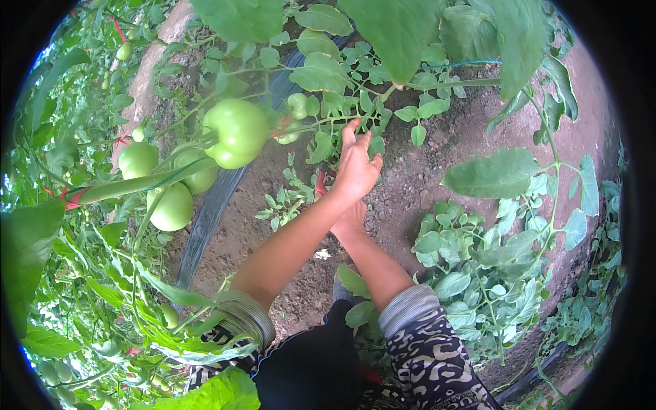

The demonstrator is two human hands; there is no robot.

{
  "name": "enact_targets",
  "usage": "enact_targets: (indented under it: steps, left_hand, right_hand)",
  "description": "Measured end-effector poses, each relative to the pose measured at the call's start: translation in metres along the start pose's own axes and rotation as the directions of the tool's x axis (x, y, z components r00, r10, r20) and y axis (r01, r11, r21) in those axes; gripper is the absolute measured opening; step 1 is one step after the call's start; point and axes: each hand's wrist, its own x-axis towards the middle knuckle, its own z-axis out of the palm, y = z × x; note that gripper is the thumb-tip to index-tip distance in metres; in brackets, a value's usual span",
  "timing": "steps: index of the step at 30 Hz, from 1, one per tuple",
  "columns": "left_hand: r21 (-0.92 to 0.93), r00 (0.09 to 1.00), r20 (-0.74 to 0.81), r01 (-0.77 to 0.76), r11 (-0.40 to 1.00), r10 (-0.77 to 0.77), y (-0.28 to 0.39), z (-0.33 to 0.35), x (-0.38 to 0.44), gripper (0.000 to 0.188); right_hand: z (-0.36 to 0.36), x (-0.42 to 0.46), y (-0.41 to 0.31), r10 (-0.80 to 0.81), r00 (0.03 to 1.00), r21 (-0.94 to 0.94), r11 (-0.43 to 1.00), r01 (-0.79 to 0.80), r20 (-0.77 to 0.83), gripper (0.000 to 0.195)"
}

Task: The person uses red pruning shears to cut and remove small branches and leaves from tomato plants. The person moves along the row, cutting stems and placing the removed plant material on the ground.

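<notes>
My left hand [357, 166] reaches across above my right wrist. Its fingertips touch a thin leafy side stem [338, 119] of a tomato plant; whether they grip it is hard to see. Under the left forearm lies my right hand [351, 218], mostly hidden. A small red object [321, 183] sticks out at its left side and seems held in it. Left of the hands hangs a large green tomato [237, 133], with small green tomatoes [297, 106] beside it. Another green tomato [170, 206] hangs lower on the thick main stem [123, 189].
Red ties [77, 199] and a green-blue twine [461, 63] run along the stems. A black plastic strip [215, 210] lies on the bare soil [302, 287]. Leafy plants [456, 241] stand at right, and dense foliage [102, 287] fills the left. Big leaves [394, 36] overhang the top.
</notes>
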Motion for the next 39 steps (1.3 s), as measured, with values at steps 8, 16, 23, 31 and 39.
enact_targets:
  steps: [8,16,23,31,39]
  left_hand:
    - [-0.021,1.0,0.021,0.012,1.0,-0.012,0.001,-0.003,0.001,0.048]
    - [-0.062,0.993,0.018,0.117,0.991,-0.116,0.012,-0.005,0.002,0.046]
    - [-0.042,0.989,0.006,0.148,0.988,-0.148,0.019,-0.007,-0.001,0.046]
    - [-0.19,0.99,-0.028,0.134,0.973,-0.142,0.004,-0.005,0.012,0.044]
    - [-0.481,0.982,-0.024,0.154,0.863,-0.188,0.032,-0.008,0.001,0.04]
  right_hand:
    - [-0.018,0.0,-0.007,0.174,0.971,-0.002,0.984,-0.176,0.165,0.043]
    - [-0.033,0.005,-0.01,0.086,0.995,0.037,0.995,-0.088,0.049,0.049]
    - [-0.033,0.03,0.011,-0.099,0.951,-0.057,0.995,0.085,-0.293,0.034]
    - [-0.063,0.042,0.008,-0.186,0.979,-0.212,0.963,0.164,-0.087,0.02]
    - [-0.073,0.029,0.012,-0.067,0.998,-0.202,0.977,0.065,-0.004,0.028]
